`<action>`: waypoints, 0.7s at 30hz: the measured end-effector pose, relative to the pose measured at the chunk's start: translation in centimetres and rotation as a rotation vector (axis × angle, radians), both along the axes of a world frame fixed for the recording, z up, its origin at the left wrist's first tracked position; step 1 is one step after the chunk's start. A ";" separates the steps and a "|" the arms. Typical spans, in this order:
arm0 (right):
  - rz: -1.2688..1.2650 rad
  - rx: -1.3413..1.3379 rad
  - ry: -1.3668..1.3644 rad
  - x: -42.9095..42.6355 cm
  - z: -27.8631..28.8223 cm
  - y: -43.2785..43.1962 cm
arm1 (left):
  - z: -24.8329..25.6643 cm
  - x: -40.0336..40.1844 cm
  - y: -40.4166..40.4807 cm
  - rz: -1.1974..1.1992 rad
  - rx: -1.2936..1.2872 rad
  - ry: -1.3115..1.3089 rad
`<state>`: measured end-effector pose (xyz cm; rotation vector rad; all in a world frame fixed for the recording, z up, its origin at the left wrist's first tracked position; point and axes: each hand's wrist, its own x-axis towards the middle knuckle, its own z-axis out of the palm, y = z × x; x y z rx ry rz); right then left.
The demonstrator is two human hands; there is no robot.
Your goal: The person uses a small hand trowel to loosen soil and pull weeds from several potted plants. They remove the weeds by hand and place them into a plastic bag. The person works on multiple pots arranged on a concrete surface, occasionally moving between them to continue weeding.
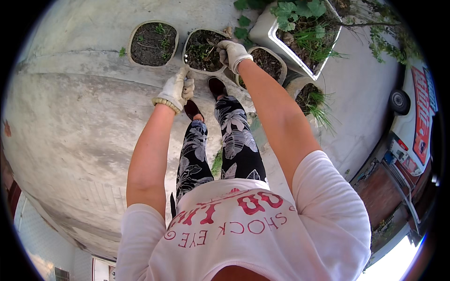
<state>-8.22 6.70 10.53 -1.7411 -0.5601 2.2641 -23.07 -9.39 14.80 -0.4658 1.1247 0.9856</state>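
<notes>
My right hand [232, 54], in a whitish work glove, is curled at the right side of the middle pot [187, 37]. From its fist a small pointed hand tool [211, 43] seems to stick out over the pot's dark soil [202, 38], where small green weeds [203, 52] grow. The tool's handle is hidden in the glove. My left hand [178, 86], gloved too, has its fingers curled just before the pot's near left rim. Its thumb points at that rim; whether it touches is unclear. A bluish spot shows between the fingers, too small to identify.
A pot of soil with sprouts [153, 44] stands left. To the right are another soil pot [269, 65], a large white planter [293, 52] with leafy plants and a grassy pot [309, 100]. My shoes [217, 87] are close behind the middle pot. A white vehicle [411, 116] is at far right.
</notes>
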 end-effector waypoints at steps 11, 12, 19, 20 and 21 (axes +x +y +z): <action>-0.298 -0.081 0.046 3.8 0.4 1.5 | -0.3 0.0 -0.4 -0.025 0.018 0.009; -0.274 -0.098 0.066 3.5 -0.4 1.8 | -0.5 0.1 -0.5 -0.026 0.021 0.007; 0.737 0.676 -0.116 3.0 -1.6 0.7 | -0.8 0.6 -0.9 -0.078 -0.026 0.043; 0.649 0.603 -0.094 3.0 -0.9 0.7 | -0.7 0.6 -0.9 -0.071 -0.007 0.031; 0.441 0.384 -0.112 3.3 0.0 0.6 | -0.6 0.6 -0.9 -0.067 -0.017 0.027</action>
